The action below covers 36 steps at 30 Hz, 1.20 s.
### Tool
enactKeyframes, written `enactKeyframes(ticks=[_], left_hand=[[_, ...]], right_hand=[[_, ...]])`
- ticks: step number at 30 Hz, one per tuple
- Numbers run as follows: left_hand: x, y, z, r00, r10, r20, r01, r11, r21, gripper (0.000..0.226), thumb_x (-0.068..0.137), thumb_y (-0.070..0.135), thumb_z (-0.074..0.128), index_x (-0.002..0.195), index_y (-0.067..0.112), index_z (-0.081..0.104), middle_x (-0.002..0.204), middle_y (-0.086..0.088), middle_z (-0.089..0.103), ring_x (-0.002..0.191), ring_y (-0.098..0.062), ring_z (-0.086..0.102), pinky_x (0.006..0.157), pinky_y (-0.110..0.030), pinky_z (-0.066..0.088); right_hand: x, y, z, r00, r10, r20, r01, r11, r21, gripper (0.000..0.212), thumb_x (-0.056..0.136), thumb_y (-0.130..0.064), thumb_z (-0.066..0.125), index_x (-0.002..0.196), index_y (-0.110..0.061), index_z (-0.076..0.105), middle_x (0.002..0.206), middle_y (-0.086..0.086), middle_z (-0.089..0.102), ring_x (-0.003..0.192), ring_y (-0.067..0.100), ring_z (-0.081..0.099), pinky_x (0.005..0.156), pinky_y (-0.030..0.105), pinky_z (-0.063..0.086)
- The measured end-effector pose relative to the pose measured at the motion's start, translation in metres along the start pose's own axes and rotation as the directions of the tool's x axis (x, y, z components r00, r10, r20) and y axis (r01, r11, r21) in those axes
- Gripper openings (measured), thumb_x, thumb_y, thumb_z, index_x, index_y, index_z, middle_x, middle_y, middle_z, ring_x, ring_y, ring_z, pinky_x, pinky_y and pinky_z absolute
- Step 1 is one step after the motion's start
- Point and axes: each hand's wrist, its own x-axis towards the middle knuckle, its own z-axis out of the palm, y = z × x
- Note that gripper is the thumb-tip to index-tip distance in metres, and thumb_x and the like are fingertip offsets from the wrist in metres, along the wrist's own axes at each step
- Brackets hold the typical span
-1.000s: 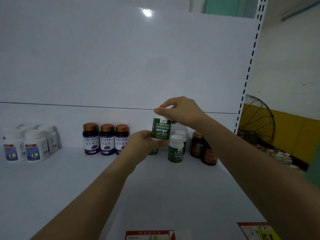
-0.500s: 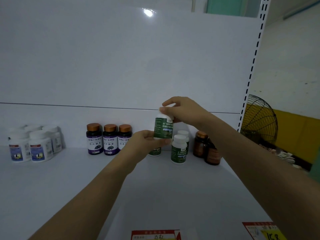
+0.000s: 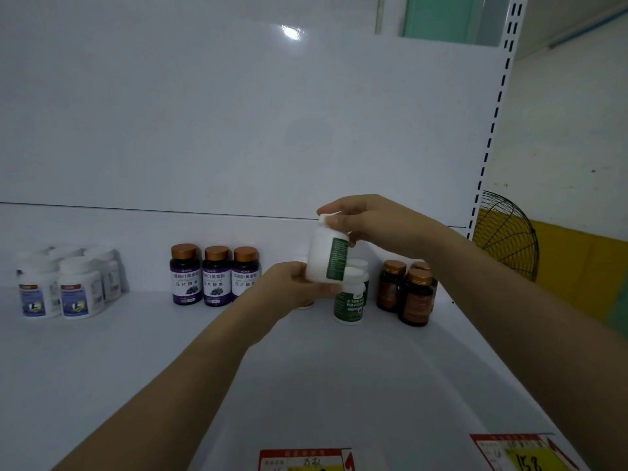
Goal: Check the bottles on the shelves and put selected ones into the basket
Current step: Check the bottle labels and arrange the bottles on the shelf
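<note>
Turned since the earlier frame: white bottle (image 3: 321, 258) now shows me its blank side, with the green label edge facing right. My left hand (image 3: 292, 288) cups the base, fingers curled round it. My right hand (image 3: 363, 220) pinches the top from above. It's a two-point grip, likely so I can twist it and read. Bottle sits upright between both grips, off the shelf (image 3: 136, 351), just above-left of the standing green bottle (image 3: 350, 302).

- both hands on one white bottle (image 3: 321, 256): left hand (image 3: 292, 287) grips the bottom, right hand (image 3: 360, 220) pinches the cap
- green-label bottle (image 3: 350, 300) just below-right of the grip
- purple bottles (image 3: 215, 277) off to its left, brown bottles (image 3: 414, 294) to the right
</note>
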Motion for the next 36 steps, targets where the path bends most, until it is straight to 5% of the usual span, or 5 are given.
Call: enactKeyframes(ticks=[8, 14, 22, 28, 36], left_hand=[[-0.005, 0.005, 0.009, 0.974, 0.103, -0.201, -0.084, 0.991, 0.100, 0.049, 0.069, 0.027, 0.082, 0.107, 0.018, 0.052, 0.094, 0.005, 0.062, 0.083, -0.008, 0.060, 0.061, -0.016, 0.046], [-0.007, 0.008, 0.000, 0.997, 0.008, -0.075, -0.011, 0.999, -0.041, 0.053, 0.068, 0.033, 0.082, 0.115, 0.015, 0.064, 0.107, 0.000, 0.069, 0.103, -0.019, 0.064, 0.098, -0.040, 0.048], [-0.016, 0.016, 0.010, 0.952, 0.112, -0.285, -0.106, 0.994, 0.039, 0.048, 0.065, 0.026, 0.084, 0.102, 0.020, 0.055, 0.086, 0.011, 0.063, 0.078, -0.001, 0.059, 0.060, -0.015, 0.043], [-0.021, 0.013, -0.005, 0.996, 0.058, 0.072, -0.033, 0.948, -0.318, 0.045, 0.067, 0.023, 0.074, 0.109, 0.009, 0.065, 0.104, -0.005, 0.073, 0.102, -0.018, 0.067, 0.095, -0.031, 0.049], [-0.012, 0.004, 0.003, 0.987, 0.082, -0.137, -0.110, 0.973, -0.205, 0.032, 0.069, 0.014, 0.080, 0.098, 0.019, 0.069, 0.091, 0.004, 0.075, 0.088, -0.009, 0.070, 0.088, -0.029, 0.052]], right_hand=[[0.001, -0.005, 0.009, 0.993, 0.043, -0.113, -0.053, 0.995, -0.080, 0.043, 0.085, -0.056, 0.057, 0.109, -0.022, 0.066, 0.105, -0.003, 0.066, 0.092, 0.012, 0.065, 0.078, 0.025, 0.057], [-0.005, -0.003, -0.003, 0.999, -0.036, -0.006, 0.036, 0.990, 0.135, 0.033, 0.095, -0.023, 0.056, 0.127, -0.014, 0.058, 0.116, 0.001, 0.065, 0.103, 0.011, 0.065, 0.088, 0.022, 0.054], [-0.003, -0.002, 0.007, 0.994, 0.003, -0.109, 0.012, 0.990, 0.141, 0.037, 0.086, -0.044, 0.064, 0.103, -0.012, 0.070, 0.098, 0.001, 0.073, 0.089, 0.013, 0.070, 0.077, 0.022, 0.058], [-0.005, 0.003, 0.001, 1.000, -0.005, 0.005, 0.002, 0.881, 0.474, 0.025, 0.094, -0.014, 0.055, 0.117, -0.006, 0.064, 0.111, 0.009, 0.069, 0.102, 0.018, 0.066, 0.090, 0.027, 0.054], [-0.003, 0.003, 0.006, 0.998, 0.054, -0.019, -0.046, 0.954, 0.295, 0.027, 0.089, -0.031, 0.063, 0.113, -0.019, 0.067, 0.108, 0.001, 0.071, 0.097, 0.013, 0.067, 0.086, 0.025, 0.055]])
